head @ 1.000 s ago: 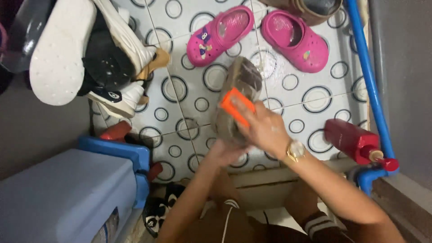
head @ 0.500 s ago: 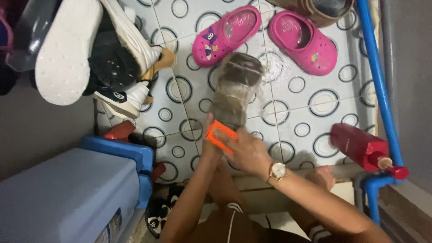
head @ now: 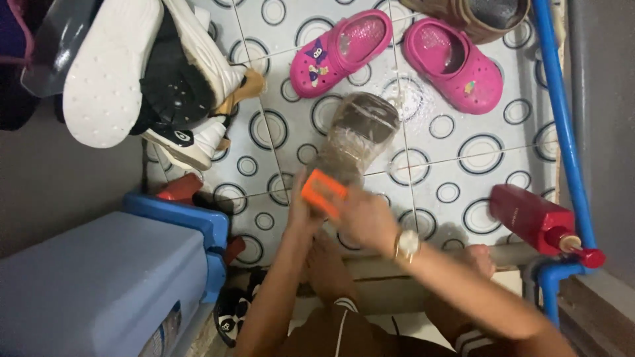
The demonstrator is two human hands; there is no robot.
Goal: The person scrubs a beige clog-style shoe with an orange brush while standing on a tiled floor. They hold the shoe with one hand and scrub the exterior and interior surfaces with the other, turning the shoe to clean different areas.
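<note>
A brownish, soapy shoe (head: 360, 129) lies sole-up on the wet tiled floor (head: 463, 152) with ring patterns. My right hand (head: 367, 221), with a watch on its wrist, grips an orange scrub brush (head: 323, 192) pressed against the near end of the shoe. My left hand (head: 296, 210) holds that near end from the left and is partly hidden behind the brush. My bare foot (head: 327, 264) rests just below both hands.
Two pink clogs (head: 344, 49) (head: 456, 66) and a brown shoe (head: 473, 14) lie at the far side. White sneakers (head: 132, 73) are piled at the left. A blue plastic box (head: 99, 291) stands near left, with a red bottle (head: 532, 218) and a blue pipe (head: 559, 119) at the right.
The brush in my right hand has slid down the shoe from its middle to the near end. The shoe itself has stayed in place.
</note>
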